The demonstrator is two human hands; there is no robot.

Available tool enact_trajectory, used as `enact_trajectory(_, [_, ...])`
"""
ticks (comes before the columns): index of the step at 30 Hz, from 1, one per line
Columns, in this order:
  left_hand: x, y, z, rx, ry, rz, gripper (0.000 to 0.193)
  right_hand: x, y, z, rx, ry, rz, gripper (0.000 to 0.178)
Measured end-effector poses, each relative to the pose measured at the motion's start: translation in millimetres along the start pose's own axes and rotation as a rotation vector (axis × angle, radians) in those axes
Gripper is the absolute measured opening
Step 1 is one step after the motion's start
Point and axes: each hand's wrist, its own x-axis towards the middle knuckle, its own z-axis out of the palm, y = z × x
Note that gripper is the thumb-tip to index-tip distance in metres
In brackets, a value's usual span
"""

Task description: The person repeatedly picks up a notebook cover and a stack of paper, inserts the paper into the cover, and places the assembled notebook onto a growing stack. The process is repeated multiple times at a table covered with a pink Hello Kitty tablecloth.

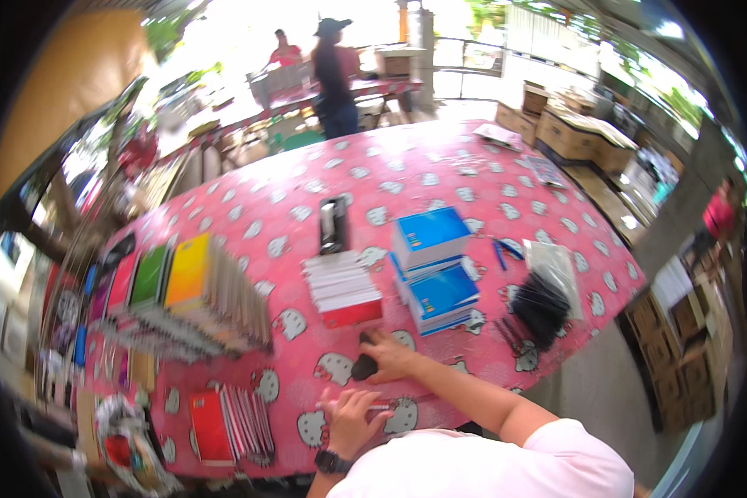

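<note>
Shirt (473,466), fingers (378,341) at black object (363,368), boxes (568,139)

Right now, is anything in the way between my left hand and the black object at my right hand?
Nothing visible blocks it: only patterned tablecloth shows between your left hand and the near end of the black object. Your right hand covers its middle, though.

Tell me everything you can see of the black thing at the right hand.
The black object is under the right hand, which hides part of it. Its visible near end looks rounded. It's over the pink tablecloth, on the near side of the booklet stack. Its material and full shape are unclear.
</note>
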Motion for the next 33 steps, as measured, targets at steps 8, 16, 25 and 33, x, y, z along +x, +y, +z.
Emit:
enact_trajectory(8, [-9.8, -22.9, -6.7, 0.137, 0.025, -0.070, 0.028, -45.5, 1.9, -36.2, 1.207, -0.402, 0.115, 0.054])
enact_trajectory(16, [7.3, -20.9, 4.5, 0.062, -0.074, -0.007, 0.026, -69.8, -22.6, -34.6, 1.037, -0.234, 0.154, 0.057])
enact_trajectory(25, [14.2, -24.4, 8.4, 0.031, -0.099, 0.007, 0.026, -56.7, -33.4, -35.4, 1.114, -0.350, 0.199, 0.053])
enact_trajectory(33, [14.6, -28.2, 8.3, 0.008, -0.096, 0.011, 0.025, -55.7, -42.6, -31.4, 1.115, -0.299, 0.215, 0.052])
